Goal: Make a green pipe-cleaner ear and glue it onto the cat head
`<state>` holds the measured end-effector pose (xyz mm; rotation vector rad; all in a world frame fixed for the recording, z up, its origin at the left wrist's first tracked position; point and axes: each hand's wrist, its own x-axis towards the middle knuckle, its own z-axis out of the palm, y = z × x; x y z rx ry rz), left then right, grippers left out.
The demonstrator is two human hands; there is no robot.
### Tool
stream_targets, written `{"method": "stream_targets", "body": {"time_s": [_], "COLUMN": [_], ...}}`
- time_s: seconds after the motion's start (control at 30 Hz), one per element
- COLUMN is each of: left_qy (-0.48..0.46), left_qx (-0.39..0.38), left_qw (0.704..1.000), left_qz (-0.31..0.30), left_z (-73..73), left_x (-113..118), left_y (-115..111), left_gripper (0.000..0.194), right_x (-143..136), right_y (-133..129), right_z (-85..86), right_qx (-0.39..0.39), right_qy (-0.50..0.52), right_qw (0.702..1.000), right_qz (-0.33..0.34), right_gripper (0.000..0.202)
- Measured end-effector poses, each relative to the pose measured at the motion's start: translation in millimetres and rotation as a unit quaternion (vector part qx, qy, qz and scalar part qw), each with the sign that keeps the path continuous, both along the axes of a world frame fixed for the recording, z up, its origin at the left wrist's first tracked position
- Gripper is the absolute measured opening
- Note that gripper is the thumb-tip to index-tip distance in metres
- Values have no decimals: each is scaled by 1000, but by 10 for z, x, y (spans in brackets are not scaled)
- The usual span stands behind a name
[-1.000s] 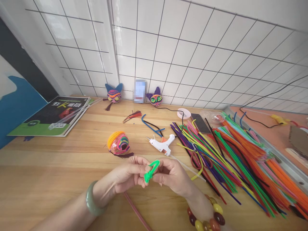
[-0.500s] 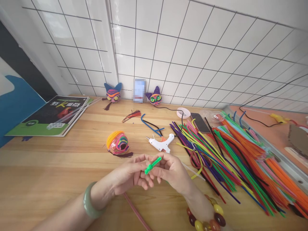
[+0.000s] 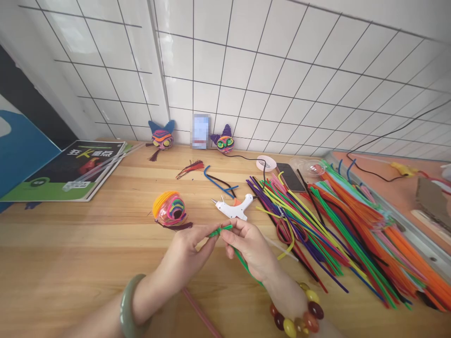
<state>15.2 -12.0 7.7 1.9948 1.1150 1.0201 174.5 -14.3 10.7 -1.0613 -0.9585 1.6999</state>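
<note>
A green pipe cleaner, folded and twisted at one end, is held between both hands over the table's front part. My left hand pinches its left end between thumb and fingers. Closed on the right part is my right hand, and a long green tail runs down under that palm. Just beyond the hands lies a white glue gun. To their left sits a clear ball wrapped in orange and multicoloured strands, with a dark tassel beside it.
Loose pipe cleaners spread across the right side, with scissors among them. Two decorated cat heads and a phone with a blurred screen stand by the wall. A dark phone lies behind; books lie left.
My left hand has turned over, its fingers now closing on the pipe cleaner's twisted end. The green piece has tipped closer to level, and its long tail now shows below my right hand.
</note>
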Motion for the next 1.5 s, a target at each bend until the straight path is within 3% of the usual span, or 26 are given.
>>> {"method": "stream_targets", "body": {"time_s": [0.13, 0.3, 0.5, 0.73, 0.93, 1.1, 1.5], "left_qy": [-41, -161, -239, -273, -247, -268, -296], "left_qx": [-70, -193, -261, -294, -293, -305, -348], "left_qw": [995, 967, 935, 916, 924, 913, 889], "left_qz": [54, 39, 31, 15, -2, -24, -20], "left_z": [-42, -54, 1, 25, 17, -2, 29], "left_x": [26, 35, 44, 73, 60, 44, 44], "left_y": [23, 41, 45, 49, 46, 45, 49], "left_gripper": [22, 16, 11, 16, 20, 21, 17], "right_x": [-55, -67, -53, -56, -48, -37, -44], "right_y": [-21, -35, -30, -35, -24, -4, 0], "right_z": [15, 4, -8, 17, -17, -30, -92], "right_qx": [24, 30, 10, -2, 2, 8, 30], "right_qy": [9, 14, 17, 14, 4, -8, -56], "right_qw": [1000, 999, 1000, 1000, 1000, 1000, 998], "right_qz": [5, 6, 9, 6, 11, 2, -13], "right_gripper": [19, 26, 30, 34, 33, 26, 23]}}
